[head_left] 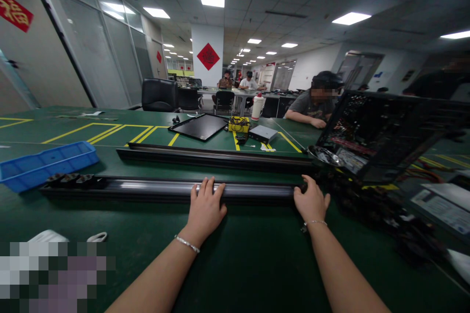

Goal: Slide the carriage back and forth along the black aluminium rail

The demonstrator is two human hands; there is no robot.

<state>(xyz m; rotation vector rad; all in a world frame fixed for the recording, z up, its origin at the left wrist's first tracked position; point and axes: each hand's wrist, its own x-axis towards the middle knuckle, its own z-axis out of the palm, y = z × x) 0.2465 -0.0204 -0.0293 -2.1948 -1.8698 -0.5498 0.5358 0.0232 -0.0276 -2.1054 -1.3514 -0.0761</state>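
Looks like a probably stiff, lightish, slippery, long glossy black metal-looking rail around 11 o'clock, under a spread-fingered bare left hand, with a curled bare right hand at its 3 o'clock end (can't tell if gripping), best held near both ends.

Long rail: straight and black, with a glossy strip catching light along its middle
Rail pose: lying lengthwise from left to right on the green tabletop
Small dark blocks: row at the rail's left end, details too small to tell
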